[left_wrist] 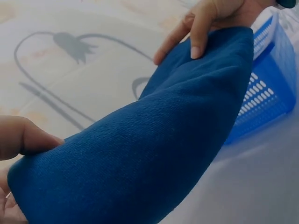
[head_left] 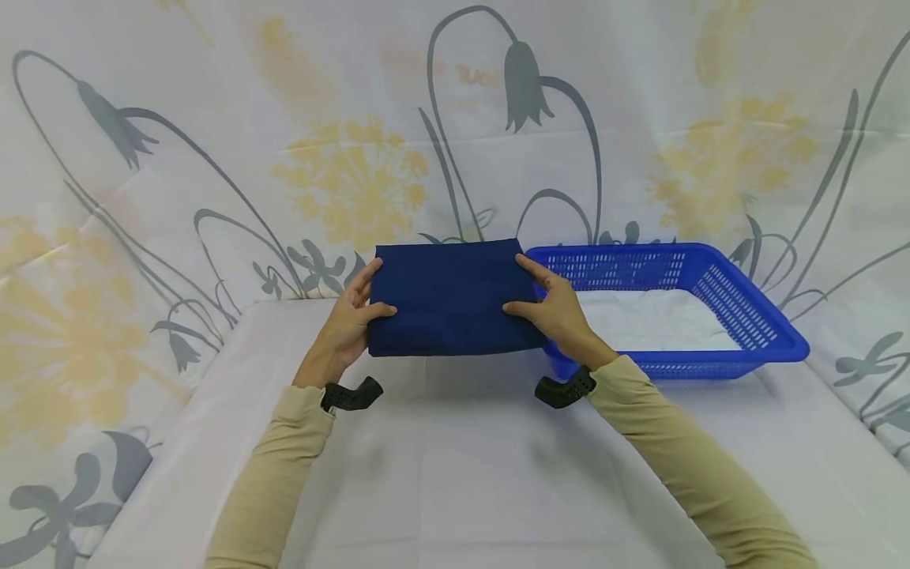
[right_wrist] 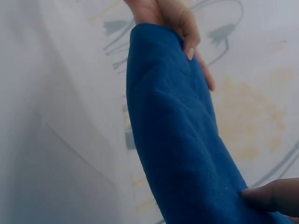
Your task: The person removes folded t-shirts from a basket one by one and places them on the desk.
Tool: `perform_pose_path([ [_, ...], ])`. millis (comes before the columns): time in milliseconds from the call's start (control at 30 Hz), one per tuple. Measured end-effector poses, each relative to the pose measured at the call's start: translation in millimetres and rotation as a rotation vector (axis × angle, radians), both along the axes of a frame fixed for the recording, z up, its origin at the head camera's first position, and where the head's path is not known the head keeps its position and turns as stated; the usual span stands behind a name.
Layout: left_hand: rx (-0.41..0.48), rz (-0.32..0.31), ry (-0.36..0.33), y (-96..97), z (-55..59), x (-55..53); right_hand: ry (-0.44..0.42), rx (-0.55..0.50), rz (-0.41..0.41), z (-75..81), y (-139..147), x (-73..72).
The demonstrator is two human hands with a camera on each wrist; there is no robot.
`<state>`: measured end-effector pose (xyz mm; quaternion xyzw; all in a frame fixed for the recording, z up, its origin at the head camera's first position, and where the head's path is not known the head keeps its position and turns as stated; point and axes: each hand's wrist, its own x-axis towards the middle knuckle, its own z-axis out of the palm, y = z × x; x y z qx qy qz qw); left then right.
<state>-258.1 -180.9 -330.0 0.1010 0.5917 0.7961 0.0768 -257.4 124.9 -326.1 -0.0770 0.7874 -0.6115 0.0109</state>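
A dark blue folded cloth (head_left: 451,300) is held up above the table between both hands, its broad side toward the head camera. My left hand (head_left: 344,320) grips its left edge, thumb in front and fingers behind. At the opposite edge my right hand (head_left: 562,312) pinches it the same way. The left wrist view shows the folded cloth (left_wrist: 135,130) slightly bowed between the hands. In the right wrist view, soft creases run along the cloth (right_wrist: 173,116), and the far hand (right_wrist: 170,18) holds its other end.
A blue plastic basket (head_left: 771,348) with slotted walls stands on the right of the white-covered table (head_left: 462,490). White cloth (head_left: 654,320) lies inside it. Behind the table hangs a flower-printed curtain (head_left: 355,71). The right hand overlaps the basket's left end in the head view.
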Motion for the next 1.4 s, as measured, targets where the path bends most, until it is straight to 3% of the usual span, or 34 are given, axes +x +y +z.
perform_pose_path([
  [233, 0.012, -0.007, 0.01, -15.1, -13.2, -7.3, 0.006, -0.017, 0.004, -15.6, -15.3, -6.5],
  [467, 0.016, -0.009, -0.023, -31.6, -21.6, -13.5, -0.02, 0.003, -0.025, -26.8, -32.2, -10.4],
  [867, -0.02, -0.029, -0.099, -57.4, -38.5, -21.1, -0.09, -0.032, -0.001, -50.1, -57.0, -14.8],
  [1233, -0.049, -0.019, -0.147, -68.0, -53.1, -28.4, -0.138, -0.066, 0.02, -70.1, -69.3, -25.7],
  [1400, -0.067, -0.004, -0.159, -71.8, -58.5, -32.5, -0.136, -0.019, 0.011, -75.4, -74.8, -29.8],
])
